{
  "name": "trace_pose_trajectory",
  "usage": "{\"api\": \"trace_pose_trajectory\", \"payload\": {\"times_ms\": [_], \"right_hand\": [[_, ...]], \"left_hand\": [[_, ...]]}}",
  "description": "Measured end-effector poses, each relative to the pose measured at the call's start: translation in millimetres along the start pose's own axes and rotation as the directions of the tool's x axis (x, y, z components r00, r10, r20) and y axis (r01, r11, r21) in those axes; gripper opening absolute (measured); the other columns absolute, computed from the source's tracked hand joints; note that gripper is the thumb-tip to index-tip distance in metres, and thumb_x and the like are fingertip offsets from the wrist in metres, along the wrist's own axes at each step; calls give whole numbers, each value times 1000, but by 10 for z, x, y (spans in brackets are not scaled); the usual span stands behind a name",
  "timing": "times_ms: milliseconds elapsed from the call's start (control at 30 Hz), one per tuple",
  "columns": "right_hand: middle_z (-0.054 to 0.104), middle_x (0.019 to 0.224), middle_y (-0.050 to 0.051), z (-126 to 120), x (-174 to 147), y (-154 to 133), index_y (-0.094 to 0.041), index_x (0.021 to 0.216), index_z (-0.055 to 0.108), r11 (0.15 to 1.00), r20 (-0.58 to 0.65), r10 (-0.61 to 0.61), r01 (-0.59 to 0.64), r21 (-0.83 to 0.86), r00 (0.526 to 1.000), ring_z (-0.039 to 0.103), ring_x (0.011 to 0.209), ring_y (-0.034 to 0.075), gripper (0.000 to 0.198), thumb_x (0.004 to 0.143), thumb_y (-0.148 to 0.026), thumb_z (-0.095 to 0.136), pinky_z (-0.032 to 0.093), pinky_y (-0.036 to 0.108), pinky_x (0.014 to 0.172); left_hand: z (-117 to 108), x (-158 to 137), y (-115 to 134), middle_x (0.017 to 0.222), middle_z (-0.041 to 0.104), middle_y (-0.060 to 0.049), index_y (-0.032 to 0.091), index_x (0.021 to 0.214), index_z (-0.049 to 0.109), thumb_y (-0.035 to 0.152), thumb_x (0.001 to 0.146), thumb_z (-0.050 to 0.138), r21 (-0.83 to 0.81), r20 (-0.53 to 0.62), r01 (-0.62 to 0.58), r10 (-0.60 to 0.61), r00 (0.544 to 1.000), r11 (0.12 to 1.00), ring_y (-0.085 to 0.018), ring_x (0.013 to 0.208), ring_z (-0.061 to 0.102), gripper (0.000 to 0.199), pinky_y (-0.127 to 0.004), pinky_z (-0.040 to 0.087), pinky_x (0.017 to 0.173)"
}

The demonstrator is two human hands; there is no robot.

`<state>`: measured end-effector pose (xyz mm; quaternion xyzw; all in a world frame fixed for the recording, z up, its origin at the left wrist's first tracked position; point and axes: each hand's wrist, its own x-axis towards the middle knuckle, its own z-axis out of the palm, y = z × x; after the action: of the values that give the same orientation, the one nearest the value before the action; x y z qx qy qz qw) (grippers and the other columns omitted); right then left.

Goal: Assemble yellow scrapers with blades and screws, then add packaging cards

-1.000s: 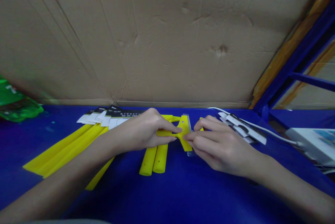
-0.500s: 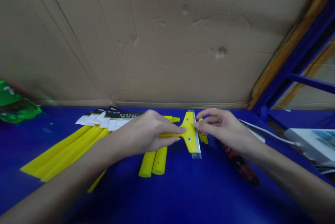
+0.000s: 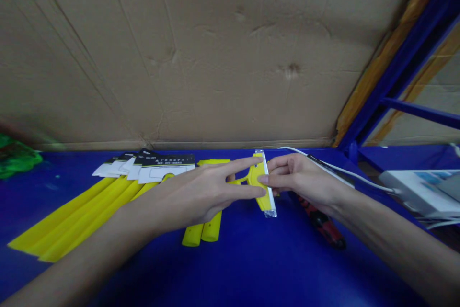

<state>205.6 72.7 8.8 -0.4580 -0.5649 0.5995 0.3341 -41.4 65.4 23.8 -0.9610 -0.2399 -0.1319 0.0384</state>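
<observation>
In the head view, a yellow scraper [image 3: 255, 174] is held between my two hands above the blue table. A pale, shiny strip [image 3: 271, 203] runs along the front edge of its head, with clear wrap showing at the ends. My left hand [image 3: 204, 189] grips it from the left, index finger and thumb reaching to the two ends of the head. The handle goes in under that hand. My right hand [image 3: 296, 175] pinches the middle of the head, thumb on top and fingers behind. Two yellow tubular handles [image 3: 212, 228] lie beneath my left hand, partly hidden.
Long yellow pieces [image 3: 82, 211] with black-and-white cards [image 3: 167, 168] lie fanned at left. A red-and-black tool [image 3: 328, 228] rests by my right forearm. A white box [image 3: 413, 192] with a cable is at right, a green bottle [image 3: 17, 153] far left. Cardboard [image 3: 230, 58] stands behind.
My left fingers have spread from the scraper's neck to the ends of its head. My right thumb has moved onto the head. The view has shifted slightly right.
</observation>
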Motion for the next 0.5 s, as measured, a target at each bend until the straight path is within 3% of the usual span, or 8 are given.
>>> {"api": "trace_pose_trajectory", "payload": {"times_ms": [133, 300, 433, 500], "right_hand": [[70, 61, -1, -9, -8, -18, -14, 75, 75, 1000, -10, 14, -14, 4, 1000, 57, 56, 9, 36, 56, -34, 99, 43, 25, 58], [73, 64, 0, -10, -14, -18, -15, 76, 75, 1000, 2, 18, -18, -3, 1000, 61, 59, 10, 36, 57, -34, 99, 48, 25, 62], [79, 76, 4, -88, 2, -50, -16, 83, 77, 999, 63, -15, 13, 36, 998, 70, 68, 14, 28, 69, -36, 91, 54, 28, 69], [80, 80, 5, -150, 21, -63, -17, 88, 77, 996, 6, -83, 83, -45, 997, 73, 73, 17, 19, 79, -33, 81, 54, 29, 70]], "left_hand": [[28, 1, -33, 161, 51, -14, 36, 137, 65, 2, 88, 58, 24, 49, -66, 65, 997, 998, -33, 114, 75, 60, -42, 64, 88], [6, 8, 4, 160, 53, -12, 33, 140, 64, -1, 88, 55, 13, 63, -55, 54, 997, 998, -32, 122, 71, 62, -46, 61, 96], [-54, -6, -13, 157, 54, -16, 26, 134, 71, 4, 94, 50, -27, -16, -49, 49, 999, 998, -33, 129, 66, 51, -44, 59, 101], [-77, -5, -53, 157, 54, -19, 23, 133, 72, 8, 99, 50, -98, -65, -23, 16, 998, 995, -31, 134, 63, 44, -40, 56, 107]]}}
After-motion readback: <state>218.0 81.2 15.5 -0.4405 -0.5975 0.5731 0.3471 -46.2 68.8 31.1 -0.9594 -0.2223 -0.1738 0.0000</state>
